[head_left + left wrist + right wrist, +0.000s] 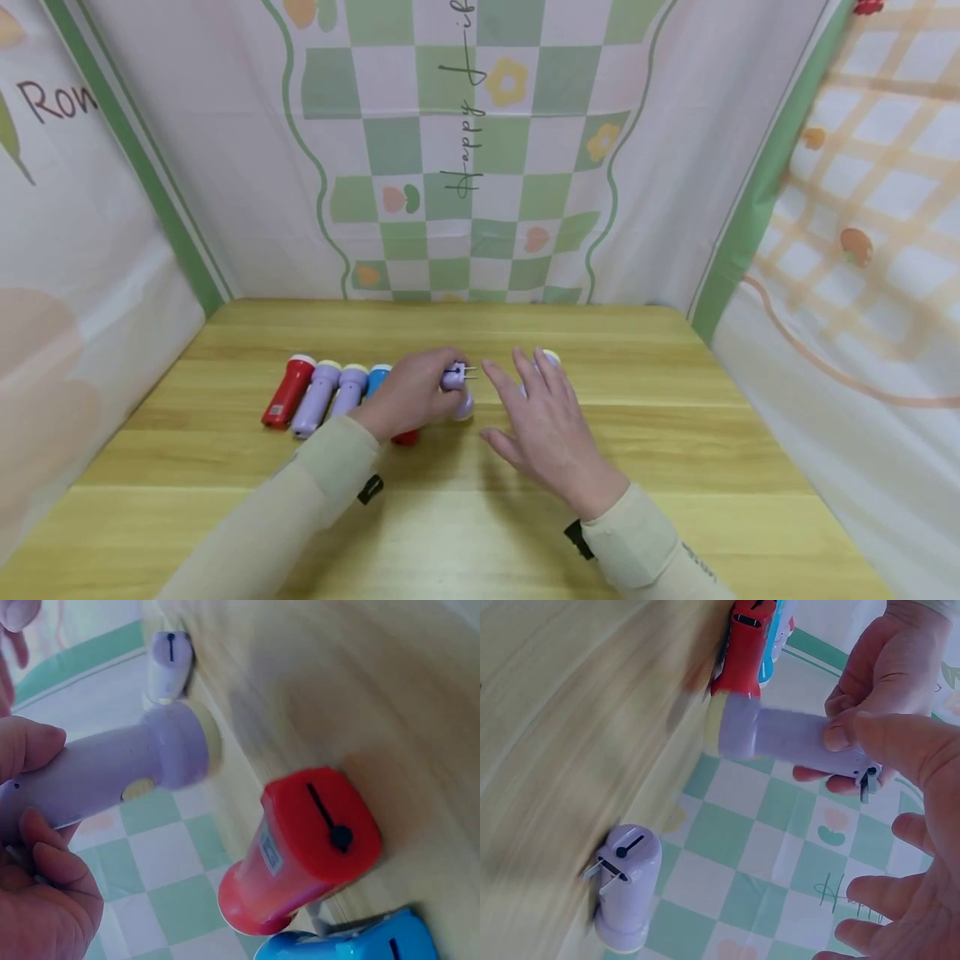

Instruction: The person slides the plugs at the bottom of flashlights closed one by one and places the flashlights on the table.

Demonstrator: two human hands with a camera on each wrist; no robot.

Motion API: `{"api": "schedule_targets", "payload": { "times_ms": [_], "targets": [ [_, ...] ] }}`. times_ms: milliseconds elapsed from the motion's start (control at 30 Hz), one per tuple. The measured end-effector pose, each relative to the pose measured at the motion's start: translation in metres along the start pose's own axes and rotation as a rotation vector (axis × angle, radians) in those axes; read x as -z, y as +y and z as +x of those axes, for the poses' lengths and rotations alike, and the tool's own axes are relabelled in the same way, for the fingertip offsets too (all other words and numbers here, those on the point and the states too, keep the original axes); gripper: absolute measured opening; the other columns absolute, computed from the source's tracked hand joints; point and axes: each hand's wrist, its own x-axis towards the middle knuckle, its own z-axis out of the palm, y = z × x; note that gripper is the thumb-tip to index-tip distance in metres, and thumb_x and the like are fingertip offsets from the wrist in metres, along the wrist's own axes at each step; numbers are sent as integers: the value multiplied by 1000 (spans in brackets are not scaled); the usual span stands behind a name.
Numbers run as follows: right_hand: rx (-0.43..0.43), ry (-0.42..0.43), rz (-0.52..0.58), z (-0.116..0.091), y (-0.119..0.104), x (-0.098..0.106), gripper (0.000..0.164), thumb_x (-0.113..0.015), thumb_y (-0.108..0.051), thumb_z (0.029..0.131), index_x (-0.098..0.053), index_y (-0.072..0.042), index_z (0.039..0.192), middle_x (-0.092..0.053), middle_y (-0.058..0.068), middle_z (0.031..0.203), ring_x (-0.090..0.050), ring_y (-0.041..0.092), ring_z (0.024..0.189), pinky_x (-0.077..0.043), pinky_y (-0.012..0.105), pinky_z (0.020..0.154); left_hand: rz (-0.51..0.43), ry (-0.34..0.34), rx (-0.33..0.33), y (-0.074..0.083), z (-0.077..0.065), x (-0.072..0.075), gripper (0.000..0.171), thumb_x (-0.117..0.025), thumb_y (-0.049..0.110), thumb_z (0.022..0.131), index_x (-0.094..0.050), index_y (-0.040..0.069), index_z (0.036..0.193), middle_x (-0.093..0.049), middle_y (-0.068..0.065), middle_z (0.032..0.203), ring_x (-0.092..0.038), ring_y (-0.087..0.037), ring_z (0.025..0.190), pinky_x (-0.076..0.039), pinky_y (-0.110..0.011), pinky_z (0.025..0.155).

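Note:
My left hand (412, 392) grips a light purple flashlight (105, 769) by its body, with the pale yellow-rimmed lamp end pointing down. Two metal plug prongs (866, 784) stick out of its tail end. Beside it my right hand (543, 429) is spread, fingers apart and holding nothing; in the right wrist view its thumb (900, 742) overlaps the flashlight's tail. Behind the right hand, a second purple flashlight (630, 881) lies on the table with its prongs out, mostly hidden in the head view.
To the left, a row of flashlights lies on the wooden table (637, 467): a red one (288, 392), two purple ones (317, 400), a blue one (379, 377) and another red one (319, 832) partly under my left arm. Printed cloth (517, 167) hangs around the table.

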Motion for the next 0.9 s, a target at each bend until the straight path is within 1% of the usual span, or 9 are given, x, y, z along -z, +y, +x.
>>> {"api": "schedule_targets", "payload": {
  "times_ms": [67, 167, 300, 500, 667, 800, 900],
  "targets": [
    [5, 12, 11, 0, 0, 0, 84, -87, -43, 84, -50, -12, 152, -52, 31, 148, -46, 53, 139, -42, 65, 113, -46, 16, 32, 1, -3, 1, 35, -73, 18, 90, -65, 9, 122, -71, 1, 102, -64, -13, 85, -57, -33, 80],
    [17, 40, 36, 1, 0, 0, 82, -87, -41, 85, -50, -9, 150, -54, 31, 146, -49, 51, 137, -43, 65, 112, -120, 32, 62, 4, -8, 2, 34, -75, 17, 89, -62, 10, 120, -71, 0, 102, -64, -13, 86, -57, -33, 79],
    [28, 82, 68, 2, 0, -1, 80, -86, -39, 86, -50, -6, 149, -55, 31, 143, -53, 49, 133, -45, 63, 110, -211, 20, 89, 6, -15, 4, 31, -77, 14, 89, -60, 13, 116, -69, 1, 101, -64, -12, 86, -57, -31, 77],
    [29, 112, 108, 2, 0, 0, 80, -85, -38, 87, -49, -5, 150, -56, 30, 143, -55, 46, 132, -50, 61, 106, -306, -1, 85, 10, -22, 9, 31, -79, 15, 90, -64, 15, 117, -68, 3, 101, -61, -12, 84, -55, -28, 73],
    [44, 141, 152, 3, -1, 0, 78, -82, -39, 90, -49, -4, 151, -57, 28, 143, -58, 44, 131, -52, 60, 103, -364, -27, 71, 15, -25, 11, 32, -82, 21, 91, -67, 16, 119, -69, 4, 102, -60, -13, 82, -54, -28, 70],
    [43, 148, 189, 3, -2, 1, 73, -77, -43, 94, -50, -5, 151, -59, 24, 142, -61, 40, 127, -55, 58, 101, -419, -41, 54, 15, -28, 12, 33, -81, 26, 93, -68, 17, 122, -69, 5, 101, -59, -14, 80, -54, -27, 67],
    [48, 154, 221, 3, -2, 2, 69, -70, -46, 98, -51, -5, 151, -61, 19, 142, -63, 37, 125, -55, 54, 101, -467, -52, 56, 15, -31, 13, 33, -80, 27, 94, -69, 18, 124, -69, 5, 102, -62, -14, 83, -56, -28, 69]
  ]
}}
